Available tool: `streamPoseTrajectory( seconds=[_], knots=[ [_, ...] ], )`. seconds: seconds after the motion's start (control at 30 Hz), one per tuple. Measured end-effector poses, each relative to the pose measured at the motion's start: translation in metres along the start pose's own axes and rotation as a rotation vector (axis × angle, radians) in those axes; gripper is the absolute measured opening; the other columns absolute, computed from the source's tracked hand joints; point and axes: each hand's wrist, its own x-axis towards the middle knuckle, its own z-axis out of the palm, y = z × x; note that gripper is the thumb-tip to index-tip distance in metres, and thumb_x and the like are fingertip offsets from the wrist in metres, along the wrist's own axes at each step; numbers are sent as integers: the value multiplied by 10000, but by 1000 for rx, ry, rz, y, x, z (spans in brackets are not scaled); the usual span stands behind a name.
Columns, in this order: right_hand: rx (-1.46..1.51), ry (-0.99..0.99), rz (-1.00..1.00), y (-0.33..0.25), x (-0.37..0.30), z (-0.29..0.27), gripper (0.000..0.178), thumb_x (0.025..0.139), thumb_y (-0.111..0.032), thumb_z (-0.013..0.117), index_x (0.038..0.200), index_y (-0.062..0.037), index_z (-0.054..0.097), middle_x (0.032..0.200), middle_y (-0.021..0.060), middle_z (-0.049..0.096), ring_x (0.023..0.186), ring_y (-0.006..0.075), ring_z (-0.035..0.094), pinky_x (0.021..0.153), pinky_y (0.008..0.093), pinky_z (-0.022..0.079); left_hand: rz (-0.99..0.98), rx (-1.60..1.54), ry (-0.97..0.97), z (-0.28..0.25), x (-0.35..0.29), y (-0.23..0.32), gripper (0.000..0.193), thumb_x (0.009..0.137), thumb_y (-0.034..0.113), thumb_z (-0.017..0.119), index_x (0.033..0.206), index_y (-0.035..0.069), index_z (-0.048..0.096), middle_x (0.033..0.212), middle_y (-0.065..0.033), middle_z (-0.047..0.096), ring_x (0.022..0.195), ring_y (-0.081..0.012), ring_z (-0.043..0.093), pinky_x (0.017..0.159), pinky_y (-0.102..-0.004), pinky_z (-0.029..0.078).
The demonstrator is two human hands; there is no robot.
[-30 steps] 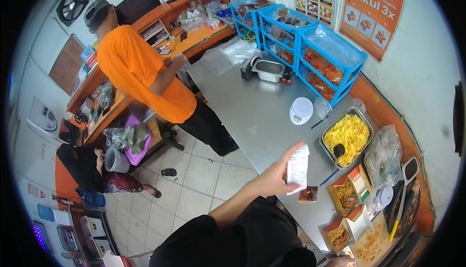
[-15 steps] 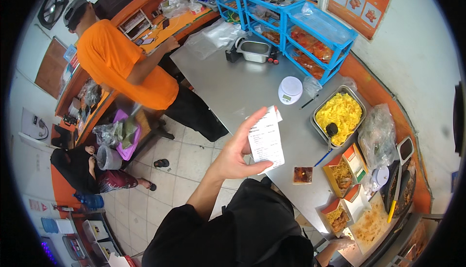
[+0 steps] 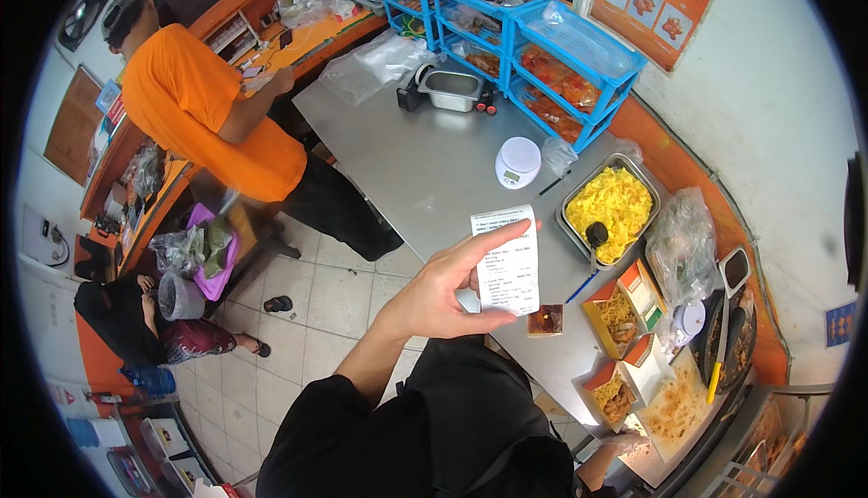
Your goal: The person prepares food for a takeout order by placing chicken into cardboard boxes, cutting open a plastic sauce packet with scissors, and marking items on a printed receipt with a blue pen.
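My left hand (image 3: 434,297) is closed on a printed paper receipt (image 3: 512,272), held upright between fingers and thumb above the steel table's near edge. My right hand (image 3: 624,445), in a clear plastic glove, rests low at the right by the stained cutting board (image 3: 674,421). Its fingers look stretched out, with nothing visible in them. Nearest to it stands an open food box (image 3: 615,397) with noodles and fried pieces. Behind that is a second open box (image 3: 618,324) with similar food. A small brown square packet (image 3: 545,320) lies partly behind the receipt.
A metal pan (image 3: 566,227) holds yellow scrambled egg and a black ladle (image 3: 597,234). Behind it are a white scale (image 3: 518,162) and blue basket racks (image 3: 579,82). A yellow-handled knife (image 3: 714,380) lies far right. A person in orange (image 3: 199,109) stands left; another (image 3: 127,317) sits.
The receipt now faces me more squarely, with more of its print showing. My left hand sits slightly lower in the picture. The whole view has shifted a little; my right hand stays by the board.
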Motion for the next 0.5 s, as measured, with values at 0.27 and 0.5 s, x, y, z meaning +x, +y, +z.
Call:
streamPoseTrajectory(
  seconds=[0.27, 0.5],
  knots=[
    [14, -15, 8, 1, -2, -1, 610, 1030, -556, 257, 606, -121, 317, 594, 15, 331, 582, 191, 347, 689, 383, 428, -1, -20, -34, 4, 4, 3, 915, 686, -103, 752, 1484, 19, 321, 1491, -187, 400, 1312, -224, 469, 986, -351, 485],
    [24, -30, 18, 1, -1, -4, 609, 1030, -557, 256, 605, -124, 310, 587, 14, 323, 587, 190, 346, 703, 383, 425, -25, -34, -54, 8, 6, 6, 895, 702, -97, 742, 1483, 13, 319, 1497, -183, 390, 1307, -215, 468, 983, -346, 486]
  ],
)
